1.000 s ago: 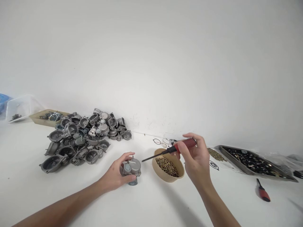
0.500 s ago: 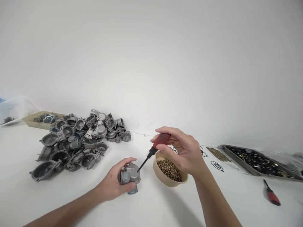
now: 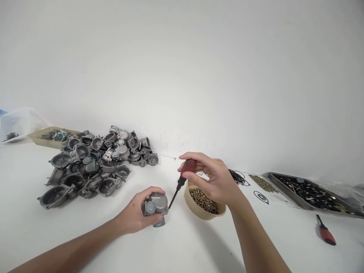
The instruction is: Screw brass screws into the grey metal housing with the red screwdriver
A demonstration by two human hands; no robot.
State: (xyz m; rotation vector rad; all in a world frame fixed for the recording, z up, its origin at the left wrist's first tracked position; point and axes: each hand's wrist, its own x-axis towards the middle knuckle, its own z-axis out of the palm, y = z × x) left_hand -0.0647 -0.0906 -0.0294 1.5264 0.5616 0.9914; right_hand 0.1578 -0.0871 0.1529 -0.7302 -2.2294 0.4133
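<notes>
My left hand [image 3: 133, 216] is wrapped around a small grey metal carburetor part [image 3: 155, 205] that stands on the white table. My right hand [image 3: 212, 180] grips the red handle of a screwdriver [image 3: 182, 180]. The black shaft slants down and left, and its tip touches the right side of the grey part. Just right of the part, under my right hand, sits a tan bowl [image 3: 199, 212] of small brass screws.
A heap of grey metal housings [image 3: 91, 167] lies at the left, with a tan tray [image 3: 42, 137] and a clear box [image 3: 14, 127] behind it. At the right are black rings [image 3: 239, 177], a dark tray of black parts [image 3: 309, 195] and a second red screwdriver [image 3: 325, 231].
My right hand swung the screwdriver from level above the bowl down and left until its tip met the grey part. My left hand kept hold of the part.
</notes>
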